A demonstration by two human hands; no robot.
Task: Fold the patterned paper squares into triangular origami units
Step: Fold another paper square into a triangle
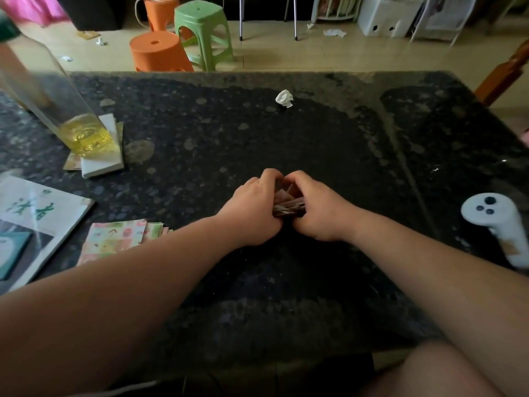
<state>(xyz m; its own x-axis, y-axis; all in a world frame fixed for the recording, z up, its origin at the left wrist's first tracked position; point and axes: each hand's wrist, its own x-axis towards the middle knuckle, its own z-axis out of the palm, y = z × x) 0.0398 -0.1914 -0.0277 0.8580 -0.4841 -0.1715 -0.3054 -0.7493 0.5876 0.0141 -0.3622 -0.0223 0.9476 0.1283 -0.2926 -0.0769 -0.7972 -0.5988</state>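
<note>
Step in hand: one paper piece (287,207) is being creased between both hands. Judged a middle fold, not a finished triangle.
Location of work: middle of the surface (257,130), somewhat toward the near edge. The piece is held low; whether it touches the surface cannot be told.
Left hand (254,209): clenched on the left side of the paper piece, knuckles up, its fingertips meeting those of the other hand at the far side.
Right hand (317,209): fingers curled, grasping the right side of the same piece. Its thumb is hidden.
Paper piece: lies in shadow, with a few layered edges showing in the gap between the hands. It appears to be folded several times over, but the view is too dim to confirm which fold.
Supply: a stack of paper squares (114,239) lies flat and slightly fanned toward the left end of the near edge. It is well apart from both hands and just beside a booklet (34,213) at the left edge.
Progress: judged early to middle. No finished units are visible on the surface.
Next move calls for: lining up the edges before pressing the crease firm with the fingertips, then easing the grip enough to check the shape.
Risk: thin paper under a tight two-handed grip may crease off-line.
Other items: bottle (57,104) near the far left corner; controller (498,222) at the right edge; crumpled scrap (284,98) toward the far edge.
</note>
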